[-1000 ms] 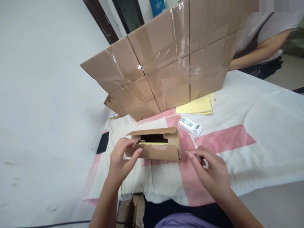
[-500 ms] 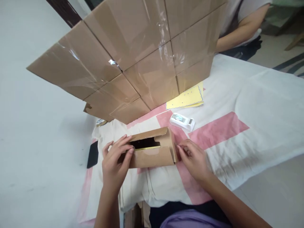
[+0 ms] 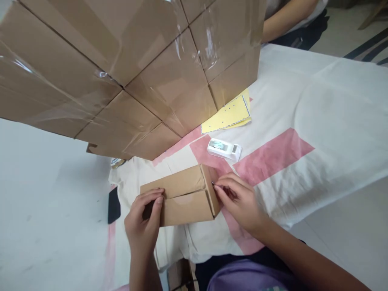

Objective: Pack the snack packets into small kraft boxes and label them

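The left hand is curled over the left end of a small cardboard box, with its fingers bent down on the top and front of that end and the thumb beside them, so it has hold of the box there. The right hand is at the other end. Its fingers are drawn together and half closed, and their tips press against the box's right end flap. The box is closed and lies on its long side between the two hands, close to the near edge of the table, on a white cloth with pink patches.

Just beyond the box, toward the middle of the table, lies a white tape dispenser, apart from the box. Farther back is a yellow sheet, partly tucked under a large cardboard panel. The panel is made of taped pieces and leans over the far left part of the table. A black phone lies at the cloth's left edge, near the left hand. At the far edge, another person's arm shows past the panel.
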`<state>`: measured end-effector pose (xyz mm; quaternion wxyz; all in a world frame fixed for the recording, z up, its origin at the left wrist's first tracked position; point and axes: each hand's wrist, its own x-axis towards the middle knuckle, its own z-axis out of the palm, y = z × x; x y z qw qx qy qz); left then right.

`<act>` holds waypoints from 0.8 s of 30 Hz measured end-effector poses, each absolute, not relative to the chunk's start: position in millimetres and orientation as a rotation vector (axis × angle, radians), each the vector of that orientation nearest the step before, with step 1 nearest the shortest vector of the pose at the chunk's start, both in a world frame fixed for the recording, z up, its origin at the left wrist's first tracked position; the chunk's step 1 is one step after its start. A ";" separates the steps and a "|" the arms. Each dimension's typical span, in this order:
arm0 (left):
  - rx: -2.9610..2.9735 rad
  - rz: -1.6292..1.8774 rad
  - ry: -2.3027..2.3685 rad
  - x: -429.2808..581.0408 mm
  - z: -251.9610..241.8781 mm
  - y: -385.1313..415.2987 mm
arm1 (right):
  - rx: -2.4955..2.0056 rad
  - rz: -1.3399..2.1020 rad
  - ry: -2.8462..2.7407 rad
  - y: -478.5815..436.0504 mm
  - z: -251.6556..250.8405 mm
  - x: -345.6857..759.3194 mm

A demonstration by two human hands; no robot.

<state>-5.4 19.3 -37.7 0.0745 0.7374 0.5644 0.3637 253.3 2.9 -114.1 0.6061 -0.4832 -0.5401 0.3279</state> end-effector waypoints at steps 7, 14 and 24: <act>2.246 1.090 1.714 -3.4 -38.4 21.4 | -1.028 0.819 -1.295 -3.2 -115.1 253.0; 2.371 0.985 1.714 -1.1 -35.3 26.2 | -1.078 1.105 -1.263 -23.4 -108.5 248.4; 2.314 1.004 1.738 1.4 -34.4 27.8 | -1.054 1.163 -1.156 -19.7 -112.8 252.8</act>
